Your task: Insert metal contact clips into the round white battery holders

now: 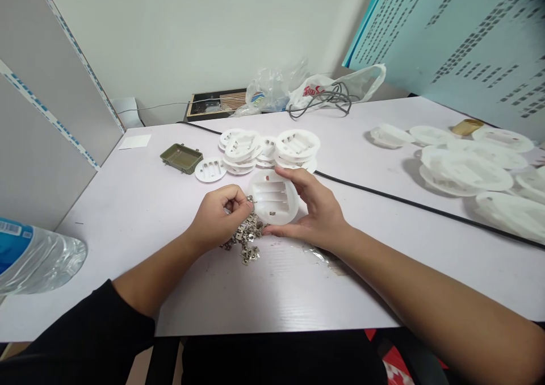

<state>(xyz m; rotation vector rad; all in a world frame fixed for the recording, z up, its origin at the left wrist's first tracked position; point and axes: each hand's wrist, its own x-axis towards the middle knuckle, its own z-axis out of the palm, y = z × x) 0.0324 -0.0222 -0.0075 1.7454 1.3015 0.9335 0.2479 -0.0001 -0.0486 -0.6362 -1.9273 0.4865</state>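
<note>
Battery holder (275,203), round and white with open bays, sits tilted between both hands just above the counter (149,214). Far left of the left hand (219,214) a water bottle (34,257) lies on its side, and beyond that hand is a shallow green tray (181,158). The left hand pinches a metal clip (251,200) at the holder's left rim, over a heap of clips (247,238). The right hand (317,209) grips the holder's right edge, fingers curled around it. Beyond both hands lie stacked holders (268,146), and well to the right are larger white discs (464,169).
</note>
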